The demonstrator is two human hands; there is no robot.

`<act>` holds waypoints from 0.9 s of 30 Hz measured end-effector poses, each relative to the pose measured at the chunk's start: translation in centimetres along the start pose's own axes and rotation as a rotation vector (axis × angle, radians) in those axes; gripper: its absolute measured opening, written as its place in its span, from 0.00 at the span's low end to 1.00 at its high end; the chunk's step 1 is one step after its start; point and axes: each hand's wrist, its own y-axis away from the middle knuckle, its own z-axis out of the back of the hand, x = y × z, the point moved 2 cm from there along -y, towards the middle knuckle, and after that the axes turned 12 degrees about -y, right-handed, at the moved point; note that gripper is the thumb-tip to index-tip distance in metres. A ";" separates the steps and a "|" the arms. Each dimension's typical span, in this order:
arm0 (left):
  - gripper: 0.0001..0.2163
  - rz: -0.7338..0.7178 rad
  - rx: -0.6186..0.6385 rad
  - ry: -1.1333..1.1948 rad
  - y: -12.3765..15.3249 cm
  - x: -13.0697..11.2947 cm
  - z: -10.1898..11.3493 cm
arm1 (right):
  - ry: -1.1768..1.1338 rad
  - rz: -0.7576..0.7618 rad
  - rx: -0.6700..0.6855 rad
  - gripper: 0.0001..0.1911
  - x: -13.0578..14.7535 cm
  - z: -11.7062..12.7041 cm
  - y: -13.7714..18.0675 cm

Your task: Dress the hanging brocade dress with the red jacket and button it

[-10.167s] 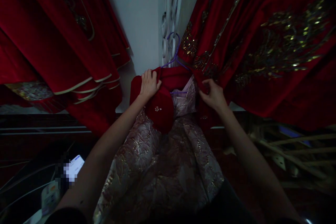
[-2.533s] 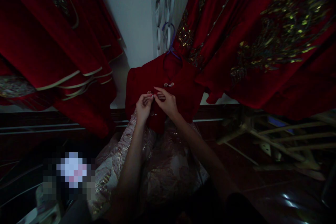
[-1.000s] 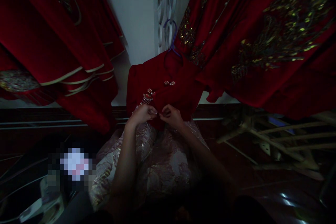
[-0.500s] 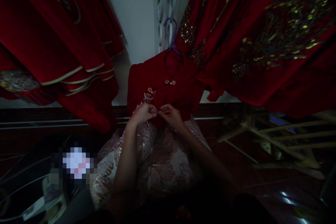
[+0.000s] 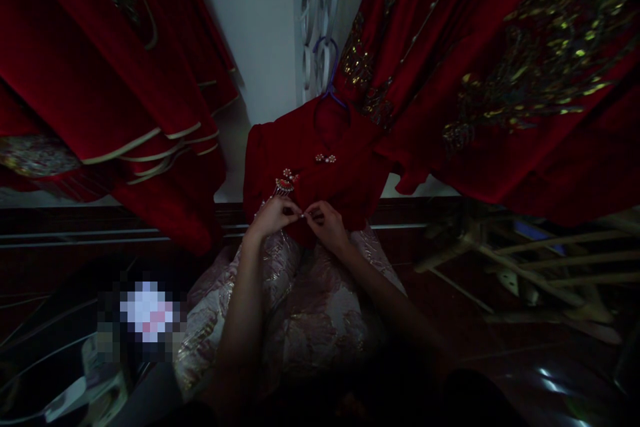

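Note:
A short red velvet jacket (image 5: 310, 147) hangs on a purple hanger (image 5: 327, 70) over a pink and gold brocade skirt (image 5: 310, 307). My left hand (image 5: 273, 215) and my right hand (image 5: 327, 223) meet at the jacket's lower front, each pinching a small pearl fastening between fingertips. Above them sit two closed fastenings: a pearl clasp (image 5: 325, 159) and a red fan-shaped ornament with a fringe (image 5: 285, 184). The room is dim.
Long red gowns with gold embroidery (image 5: 500, 80) hang at the right, red gowns with cream trim (image 5: 125, 93) at the left. A white wall (image 5: 260, 33) lies behind. A wooden folding rack (image 5: 525, 267) stands low at the right. Boxes and a blurred patch lie at the lower left.
Ten seconds ago both hands held the jacket open at its shoulders. Since then the jacket front closed, and the hands worked down from the upper clasp to the lowest fastening, where they stay.

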 end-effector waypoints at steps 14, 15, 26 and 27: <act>0.09 0.072 -0.032 -0.056 1.2 -0.7 2.2 | -0.086 -0.199 -0.031 0.22 -0.2 7.3 -2.8; 0.09 0.069 -0.009 -0.059 1.1 -0.9 1.9 | -0.121 -0.203 -0.039 0.22 0.2 7.4 -2.9; 0.10 0.138 0.077 -0.193 -0.2 -1.7 0.3 | -0.173 -0.231 0.066 0.13 0.0 5.6 -2.6; 0.10 0.138 0.070 -0.206 -0.2 -1.7 0.2 | -0.147 -0.218 0.082 0.11 -0.3 5.4 -2.5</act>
